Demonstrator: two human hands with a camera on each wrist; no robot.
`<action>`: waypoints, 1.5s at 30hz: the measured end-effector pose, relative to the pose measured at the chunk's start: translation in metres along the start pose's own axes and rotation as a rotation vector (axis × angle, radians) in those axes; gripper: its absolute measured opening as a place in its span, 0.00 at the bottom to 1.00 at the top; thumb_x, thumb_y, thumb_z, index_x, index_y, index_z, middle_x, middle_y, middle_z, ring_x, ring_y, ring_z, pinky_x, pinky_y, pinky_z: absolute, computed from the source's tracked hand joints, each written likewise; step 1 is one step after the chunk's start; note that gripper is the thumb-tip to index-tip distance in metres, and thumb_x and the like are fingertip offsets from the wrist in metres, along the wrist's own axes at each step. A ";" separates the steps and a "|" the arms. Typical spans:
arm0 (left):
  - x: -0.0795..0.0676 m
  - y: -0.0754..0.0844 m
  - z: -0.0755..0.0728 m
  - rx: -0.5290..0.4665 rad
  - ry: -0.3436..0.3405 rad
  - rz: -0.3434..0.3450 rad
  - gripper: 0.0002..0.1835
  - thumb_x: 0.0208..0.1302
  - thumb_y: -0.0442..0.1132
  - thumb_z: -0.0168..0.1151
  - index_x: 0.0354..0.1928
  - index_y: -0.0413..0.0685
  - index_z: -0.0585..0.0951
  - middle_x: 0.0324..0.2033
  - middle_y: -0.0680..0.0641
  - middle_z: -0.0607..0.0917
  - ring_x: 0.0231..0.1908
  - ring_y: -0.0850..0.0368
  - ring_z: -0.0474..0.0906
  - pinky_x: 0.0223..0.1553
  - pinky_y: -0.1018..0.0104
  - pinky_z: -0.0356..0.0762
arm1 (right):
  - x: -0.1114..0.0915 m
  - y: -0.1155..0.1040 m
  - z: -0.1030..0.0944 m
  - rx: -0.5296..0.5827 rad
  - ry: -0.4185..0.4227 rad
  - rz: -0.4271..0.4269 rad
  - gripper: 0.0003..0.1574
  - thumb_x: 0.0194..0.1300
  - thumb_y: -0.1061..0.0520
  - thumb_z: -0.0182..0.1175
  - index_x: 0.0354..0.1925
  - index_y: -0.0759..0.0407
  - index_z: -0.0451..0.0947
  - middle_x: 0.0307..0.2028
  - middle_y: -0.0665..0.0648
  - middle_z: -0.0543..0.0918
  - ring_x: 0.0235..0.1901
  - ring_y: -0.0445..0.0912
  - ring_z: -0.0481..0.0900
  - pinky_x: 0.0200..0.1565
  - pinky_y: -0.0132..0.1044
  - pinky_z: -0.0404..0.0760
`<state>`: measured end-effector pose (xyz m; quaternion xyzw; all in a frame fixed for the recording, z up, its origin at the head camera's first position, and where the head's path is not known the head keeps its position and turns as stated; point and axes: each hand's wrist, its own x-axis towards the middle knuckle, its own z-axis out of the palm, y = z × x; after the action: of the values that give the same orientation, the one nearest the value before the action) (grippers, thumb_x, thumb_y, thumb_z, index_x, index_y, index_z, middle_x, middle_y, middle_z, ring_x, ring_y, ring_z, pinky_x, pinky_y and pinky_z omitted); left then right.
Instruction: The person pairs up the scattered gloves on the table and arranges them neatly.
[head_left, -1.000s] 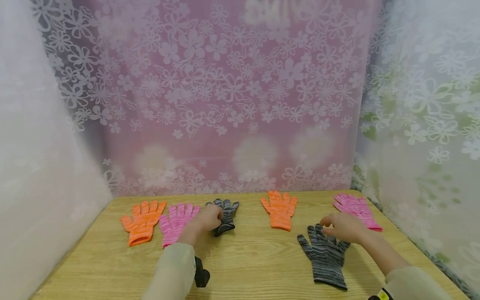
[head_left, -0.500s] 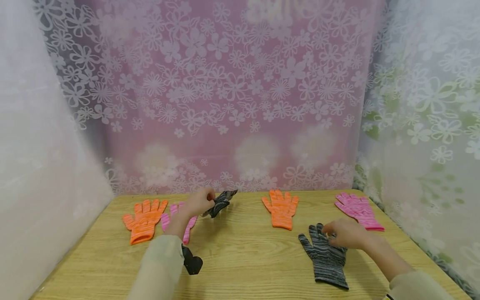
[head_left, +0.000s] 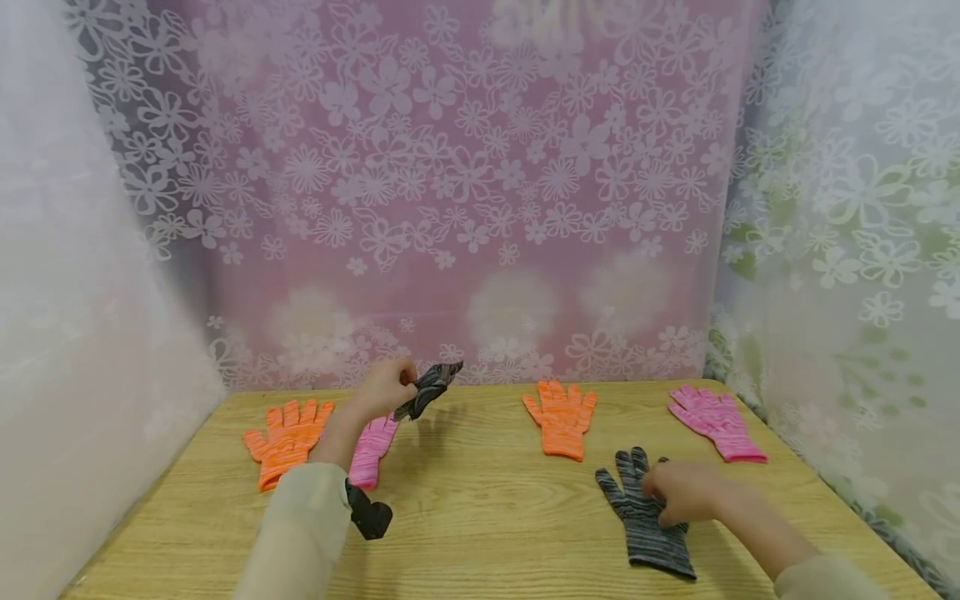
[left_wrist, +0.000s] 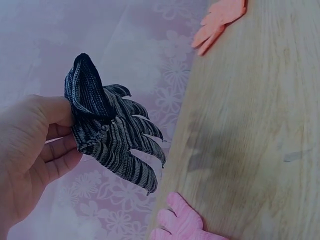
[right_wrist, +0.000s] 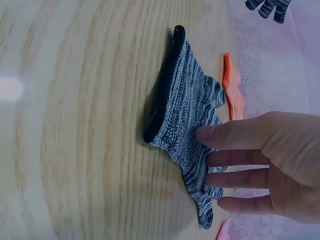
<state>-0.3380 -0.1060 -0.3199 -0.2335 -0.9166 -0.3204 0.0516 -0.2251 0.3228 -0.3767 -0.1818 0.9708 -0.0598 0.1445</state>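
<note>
The left hand pinches a striped grey glove by its wrist end, thumb on one side and fingers on the other, and holds it above the bench. The black-rimmed cuff gapes into a dark pocket; how far the inside reaches is hidden. The knit is ribbed, black and pale grey in bands, and its fingers spread away from the hand with a shadow on the wood below.

The right hand is over a second grey glove that lies on the bench, its fingers fairly straight and the thumb apart from them; whether it presses the knit or only hovers just over it, I cannot tell. This glove is the same mottled yarn, with a dark hem facing the near side and its fingers pointing towards the back.

At the left of the bench lie an orange glove and a pink glove, side by side and partly covered by the left forearm. Near the back edge, right of the middle, a second orange glove lies flat with its fingers fanned, and a second pink glove lies slantwise close to the right edge.

The bench top is yellowish wood grain with rounded back corners. A broad stretch of wood separates the left forearm from the second grey glove. Behind rises a pink, flower-printed curtain.
</note>
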 end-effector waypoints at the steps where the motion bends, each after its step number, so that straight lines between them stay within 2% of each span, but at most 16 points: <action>1: 0.000 0.001 -0.001 0.007 0.006 -0.002 0.04 0.57 0.30 0.56 0.35 0.40 0.75 0.29 0.46 0.76 0.27 0.53 0.69 0.30 0.60 0.69 | 0.000 -0.001 0.001 -0.004 0.000 -0.004 0.15 0.45 0.60 0.70 0.35 0.54 0.79 0.30 0.46 0.74 0.29 0.43 0.73 0.33 0.44 0.73; 6: -0.003 0.002 -0.008 0.025 0.021 0.014 0.03 0.57 0.29 0.56 0.33 0.41 0.75 0.27 0.46 0.76 0.27 0.53 0.69 0.29 0.61 0.69 | 0.002 -0.004 0.006 -0.035 0.010 -0.006 0.16 0.45 0.63 0.69 0.35 0.53 0.78 0.30 0.48 0.71 0.27 0.42 0.69 0.31 0.42 0.71; 13: -0.007 0.000 -0.018 0.002 -0.015 0.033 0.02 0.58 0.29 0.54 0.34 0.39 0.74 0.28 0.45 0.75 0.26 0.53 0.68 0.29 0.61 0.68 | 0.000 -0.008 0.009 -0.094 0.074 -0.043 0.14 0.43 0.67 0.67 0.28 0.52 0.76 0.27 0.47 0.69 0.25 0.41 0.65 0.29 0.40 0.69; 20: -0.013 -0.002 -0.026 0.054 -0.012 0.043 0.02 0.56 0.29 0.56 0.32 0.42 0.74 0.26 0.47 0.75 0.27 0.53 0.68 0.30 0.60 0.69 | -0.001 -0.009 0.011 -0.118 0.089 -0.094 0.12 0.46 0.66 0.68 0.29 0.51 0.79 0.28 0.45 0.72 0.27 0.40 0.70 0.30 0.39 0.73; 25: -0.016 -0.008 -0.029 0.067 -0.031 0.028 0.02 0.56 0.29 0.56 0.32 0.42 0.74 0.27 0.47 0.76 0.27 0.53 0.69 0.30 0.60 0.69 | 0.001 -0.005 0.014 -0.124 0.130 -0.151 0.13 0.46 0.67 0.66 0.27 0.50 0.78 0.26 0.43 0.71 0.26 0.39 0.69 0.28 0.38 0.71; 31: -0.017 -0.004 -0.035 0.073 -0.058 0.008 0.02 0.59 0.31 0.56 0.33 0.41 0.74 0.29 0.47 0.76 0.27 0.53 0.69 0.30 0.60 0.69 | 0.003 0.000 0.016 -0.103 0.150 -0.216 0.15 0.46 0.70 0.62 0.25 0.50 0.76 0.23 0.42 0.70 0.23 0.37 0.65 0.26 0.37 0.68; 35: -0.021 -0.001 -0.041 0.080 -0.070 0.002 0.02 0.59 0.32 0.56 0.33 0.42 0.74 0.28 0.46 0.75 0.27 0.53 0.68 0.29 0.60 0.68 | 0.006 0.003 0.016 -0.063 0.146 -0.248 0.15 0.45 0.70 0.62 0.22 0.50 0.73 0.19 0.41 0.66 0.20 0.36 0.59 0.23 0.35 0.62; 38: -0.025 0.000 -0.046 0.087 -0.069 0.001 0.01 0.59 0.32 0.56 0.32 0.42 0.74 0.28 0.46 0.75 0.27 0.53 0.68 0.29 0.60 0.68 | 0.008 0.004 0.012 -0.038 0.149 -0.262 0.13 0.46 0.69 0.63 0.23 0.51 0.75 0.20 0.42 0.70 0.20 0.36 0.63 0.24 0.34 0.64; 41: -0.030 -0.001 -0.052 0.096 -0.076 0.015 0.01 0.58 0.30 0.56 0.31 0.41 0.74 0.28 0.47 0.76 0.27 0.53 0.69 0.30 0.60 0.69 | 0.011 0.002 0.001 -0.009 0.154 -0.290 0.09 0.50 0.66 0.64 0.29 0.52 0.79 0.25 0.43 0.76 0.25 0.37 0.72 0.27 0.35 0.72; 45: -0.037 0.000 -0.057 0.125 -0.103 0.049 0.03 0.56 0.28 0.56 0.31 0.42 0.75 0.27 0.48 0.76 0.27 0.54 0.69 0.30 0.60 0.69 | 0.011 -0.004 -0.014 0.072 0.163 -0.303 0.06 0.55 0.62 0.64 0.31 0.51 0.79 0.25 0.41 0.75 0.25 0.35 0.71 0.28 0.35 0.72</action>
<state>-0.3083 -0.1554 -0.2838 -0.2682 -0.9303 -0.2487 0.0266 -0.2375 0.3157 -0.3651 -0.3150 0.9381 -0.1303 0.0612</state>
